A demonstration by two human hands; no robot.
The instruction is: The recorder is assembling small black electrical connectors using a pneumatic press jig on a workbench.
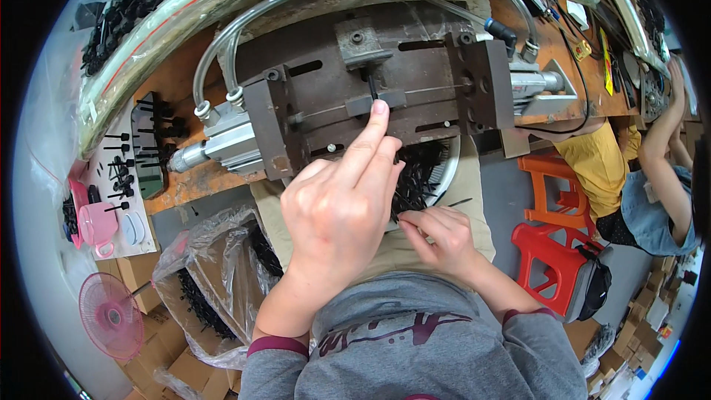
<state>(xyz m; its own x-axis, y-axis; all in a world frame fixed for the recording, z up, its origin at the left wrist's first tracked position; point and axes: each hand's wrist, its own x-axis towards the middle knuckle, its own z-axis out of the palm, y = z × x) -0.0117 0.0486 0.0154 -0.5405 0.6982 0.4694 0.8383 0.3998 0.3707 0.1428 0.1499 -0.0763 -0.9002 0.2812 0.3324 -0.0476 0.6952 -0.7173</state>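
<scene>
Head view: I am looking down from afar at the fixture (318, 38), which is sitting on the wooden surface (189, 191) between two cylinders (235, 142).
Pin (372, 83): it is standing out from the bracket (359, 41) to the small block (358, 107) in the middle of the fixture.
Left hand (332, 204): I am stretching its index finger (369, 142) to the pin's near end; its other fingers are curling under, and I cannot tell whether they are pinching anything.
Right hand (443, 241): I am resting it by the tray (452, 165), low and near the lap; its fingers are bunching together, and I cannot tell whether a part is between them.
Black parts (416, 174): they are lying heaped in the tray, partly hidden behind the left hand.
Pin step: I am judging that lining up or seating the pin against the block is in hand.
Next move: I am reckoning it is calling for a steady fingertip until the pin is sitting true, then for a left hand well apart from the cylinders' line.
</scene>
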